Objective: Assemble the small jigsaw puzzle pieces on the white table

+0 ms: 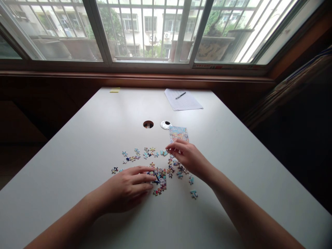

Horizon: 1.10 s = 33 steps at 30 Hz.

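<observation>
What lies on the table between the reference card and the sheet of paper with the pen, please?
In the head view, only the round white cap lies between the reference card and the paper; otherwise bare table.

White worktop (77, 152) under a barred window. Left hand (128, 188) flat, fingertips touching the joined puzzle patch (160, 178). Right hand (188, 157) raised just above the loose puzzle pieces (145, 154), thumb and forefinger pinched near a light blue piece (163, 152); actual grip unclear. Picture card (178, 133) lies just behind the right hand. Stray piece (193, 194) near the right wrist. Round cable hole (148, 124) with its cap (166, 125) beside it. Far edge: paper sheet (183, 100) with pen (180, 95) on it, yellow sticky note (114, 90).
</observation>
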### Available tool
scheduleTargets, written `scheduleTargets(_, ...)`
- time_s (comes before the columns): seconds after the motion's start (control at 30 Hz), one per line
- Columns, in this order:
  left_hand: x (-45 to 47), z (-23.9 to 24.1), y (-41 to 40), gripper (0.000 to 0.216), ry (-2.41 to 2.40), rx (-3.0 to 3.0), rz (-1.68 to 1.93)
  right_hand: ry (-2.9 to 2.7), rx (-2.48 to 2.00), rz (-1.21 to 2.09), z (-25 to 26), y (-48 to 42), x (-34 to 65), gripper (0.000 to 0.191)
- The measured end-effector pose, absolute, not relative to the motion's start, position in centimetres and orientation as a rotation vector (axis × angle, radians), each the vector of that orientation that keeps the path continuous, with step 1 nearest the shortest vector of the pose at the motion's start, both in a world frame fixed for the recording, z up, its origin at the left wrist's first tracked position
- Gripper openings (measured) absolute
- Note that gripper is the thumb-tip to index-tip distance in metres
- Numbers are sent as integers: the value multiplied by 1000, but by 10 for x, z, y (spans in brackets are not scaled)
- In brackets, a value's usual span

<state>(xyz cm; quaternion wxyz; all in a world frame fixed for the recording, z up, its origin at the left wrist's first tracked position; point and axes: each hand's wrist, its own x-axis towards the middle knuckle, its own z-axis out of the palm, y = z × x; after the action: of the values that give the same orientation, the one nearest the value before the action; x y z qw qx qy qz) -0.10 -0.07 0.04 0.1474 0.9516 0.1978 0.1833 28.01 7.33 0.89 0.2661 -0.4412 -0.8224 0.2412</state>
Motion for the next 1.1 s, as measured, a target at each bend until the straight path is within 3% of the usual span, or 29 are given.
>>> scheduleTargets(0.33, -15, 4, 12, 27, 869, 2496, 1277, -2138, -1281, 639, 28, 73, 300, 7)
scheduleTargets(0.7, -39, -7, 30, 17, 1389, 1820, 1784, -2040, -1462, 799, 17, 53, 357, 23)
scheduleTargets(1.1, -61, -16, 45, 23, 1544, 1698, 1854, -1915, -1610, 722, -22, 39, 386, 34)
